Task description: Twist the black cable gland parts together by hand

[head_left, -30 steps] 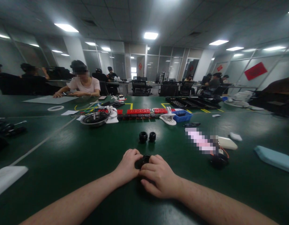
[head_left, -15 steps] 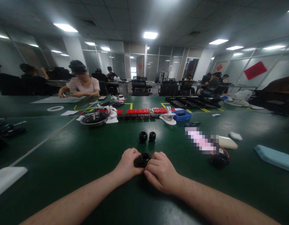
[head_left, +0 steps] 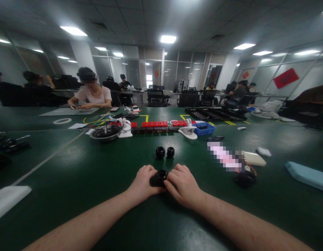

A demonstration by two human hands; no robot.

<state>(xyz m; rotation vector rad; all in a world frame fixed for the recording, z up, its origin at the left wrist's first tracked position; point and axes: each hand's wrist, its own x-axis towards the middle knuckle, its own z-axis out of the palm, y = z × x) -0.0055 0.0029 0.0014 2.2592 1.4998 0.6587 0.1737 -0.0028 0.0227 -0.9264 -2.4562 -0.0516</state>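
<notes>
Left hand (head_left: 143, 182) and right hand (head_left: 183, 185) both curled, I grip a black fitting (head_left: 158, 181). Below spreads a green worktop (head_left: 117, 160), in an office with glass partitions (head_left: 177, 71) and ceiling lights (head_left: 168, 39). The fitting sits between my hands, nearer me than two black rings (head_left: 160, 155).

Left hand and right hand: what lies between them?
In the head view, a black part with a round opening, held by the left hand, touched by the right hand.

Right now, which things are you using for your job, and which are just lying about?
In the job:
black fitting, in the left hand, with the right hand against it
probably the two similar black fittings beyond

Seemingly lying about:
blue bin
white clip
light-blue case
</notes>
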